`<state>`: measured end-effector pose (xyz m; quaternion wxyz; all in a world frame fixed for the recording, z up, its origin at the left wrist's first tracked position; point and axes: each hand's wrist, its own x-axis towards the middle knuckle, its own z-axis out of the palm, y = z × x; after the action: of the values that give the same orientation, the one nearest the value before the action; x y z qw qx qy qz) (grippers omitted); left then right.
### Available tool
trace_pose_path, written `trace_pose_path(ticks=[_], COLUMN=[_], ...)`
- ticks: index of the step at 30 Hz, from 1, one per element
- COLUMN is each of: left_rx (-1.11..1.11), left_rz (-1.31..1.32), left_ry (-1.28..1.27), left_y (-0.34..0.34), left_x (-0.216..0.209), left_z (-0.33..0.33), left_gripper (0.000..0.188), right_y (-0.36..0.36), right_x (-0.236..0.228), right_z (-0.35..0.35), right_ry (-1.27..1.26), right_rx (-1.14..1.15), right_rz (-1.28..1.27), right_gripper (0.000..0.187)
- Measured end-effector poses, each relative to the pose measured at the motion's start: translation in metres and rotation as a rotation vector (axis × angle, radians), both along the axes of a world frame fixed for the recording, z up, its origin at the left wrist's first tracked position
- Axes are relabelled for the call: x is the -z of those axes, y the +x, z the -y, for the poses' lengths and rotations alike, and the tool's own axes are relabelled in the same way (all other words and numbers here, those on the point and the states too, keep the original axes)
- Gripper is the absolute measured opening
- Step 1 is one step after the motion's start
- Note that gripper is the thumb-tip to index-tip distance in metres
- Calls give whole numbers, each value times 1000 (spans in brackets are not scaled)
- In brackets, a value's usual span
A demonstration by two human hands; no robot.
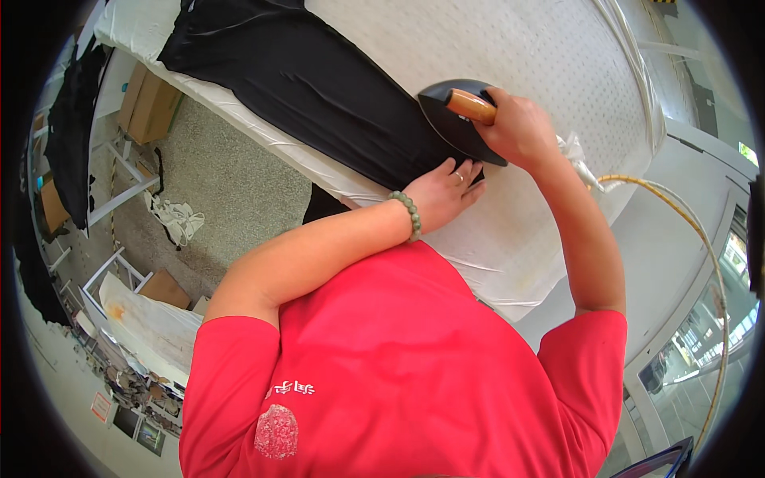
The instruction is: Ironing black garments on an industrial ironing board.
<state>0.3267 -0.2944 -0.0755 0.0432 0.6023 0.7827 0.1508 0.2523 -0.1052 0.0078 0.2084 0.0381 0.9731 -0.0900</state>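
A black garment [319, 95], long and narrow like a trouser leg or sleeve, lies across the white padded ironing table [526, 48]. My right hand [519, 131] grips an iron [450, 123] by its brown wooden handle. The iron's dark plate rests at the garment's right edge, near its close end. My left hand [446, 193] lies on that end of the cloth, fingers stretched out and just below the iron. A green bead bracelet is on my left wrist and a ring on one finger. What lies under the iron is hidden.
A yellowish hose and pale cord [677, 199] run from the iron's side down the right. Cardboard boxes [149, 103] and a white metal frame [119, 187] stand on the left. A white cloth [177, 221] lies on the speckled floor. More black garments [72, 135] hang at the far left.
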Motion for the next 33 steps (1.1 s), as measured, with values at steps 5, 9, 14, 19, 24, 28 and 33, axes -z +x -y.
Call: trace_pose_path(ticks=[5, 9, 14, 19, 24, 28, 33], left_rx=[107, -278, -133, 327, 135, 159, 176], left_rz=[184, -139, 36, 315, 280, 263, 216], left_ry=[119, 178, -281, 16, -498, -527, -466], left_y=[-75, -236, -370, -400, -401, -399, -392], left_x=[-13, -19, -27, -34, -39, -44, -31], left_z=[43, 115, 154, 120, 90, 75, 73], left_gripper=[29, 27, 19, 28, 27, 25, 22], right_y=[1, -1, -12, -23, -28, -30, -33], right_x=[-2, -1, -2, -2, -2, -6, -10], right_z=[3, 8, 23, 27, 27, 30, 33], right_ry=[-14, -22, 0, 10, 5, -5, -12], right_rx=[-47, -16, 31, 91, 145, 158, 155], right_rz=[56, 61, 47, 45, 32, 17, -18], right_gripper=[42, 39, 38, 37, 37, 39, 40])
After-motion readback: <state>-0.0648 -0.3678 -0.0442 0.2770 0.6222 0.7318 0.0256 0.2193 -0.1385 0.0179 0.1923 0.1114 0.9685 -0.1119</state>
